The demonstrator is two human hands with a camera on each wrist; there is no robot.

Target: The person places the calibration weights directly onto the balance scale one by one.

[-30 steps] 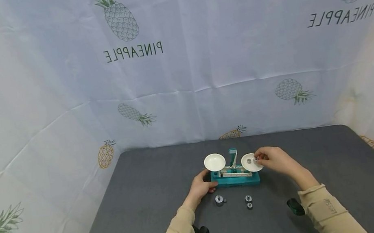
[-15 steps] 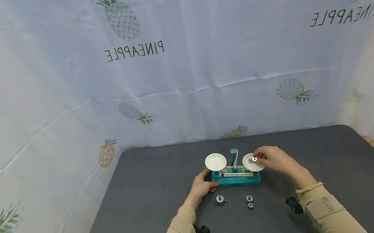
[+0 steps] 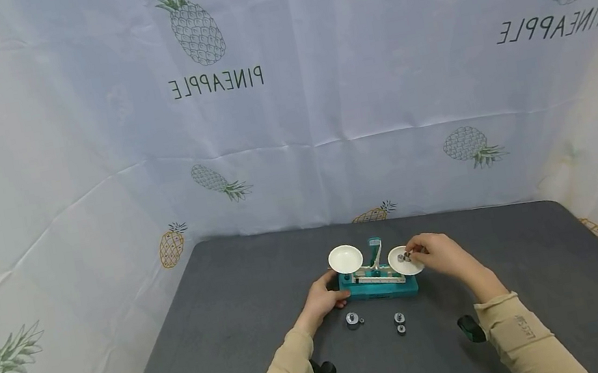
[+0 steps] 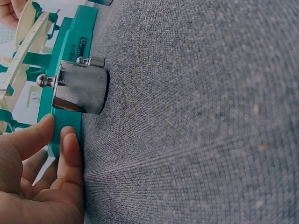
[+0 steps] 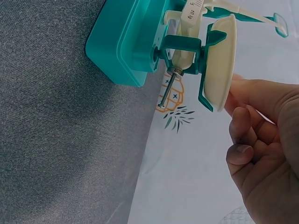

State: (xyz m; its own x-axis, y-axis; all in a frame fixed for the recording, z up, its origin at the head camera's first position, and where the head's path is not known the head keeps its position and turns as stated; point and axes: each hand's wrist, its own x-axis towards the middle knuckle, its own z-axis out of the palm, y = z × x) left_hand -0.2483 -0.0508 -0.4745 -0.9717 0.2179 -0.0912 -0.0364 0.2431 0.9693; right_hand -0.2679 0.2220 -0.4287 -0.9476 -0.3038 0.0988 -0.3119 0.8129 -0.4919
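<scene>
Pineapple-print cloth (image 3: pixel 354 91) backs a grey table (image 3: pixel 228 330), hands (image 3: pixel 320 299) (image 3: pixel 442 254) curled: left gripping a balance (image 3: pixel 383 290), right pinching a weight (image 3: pixel 408 256).

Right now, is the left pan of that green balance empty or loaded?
Empty: in the head view, the left pan shows only its bare white inside.

A small screened-off work corner, like a makeshift booth; whether it stands in a home, school or office cannot be told. Pale, creased fabric (image 3: pixel 365 86) hangs behind and along both sides of a dark grey tabletop (image 3: pixel 225 311), printed with green and orange pineapples (image 3: pixel 198 34) and the word PINEAPPLE (image 3: pixel 216 83) in mirror writing. A teal balance scale (image 3: pixel 382 291) and small metal weights (image 3: pixel 352 321) on the tabletop suggest a school science lesson.
</scene>
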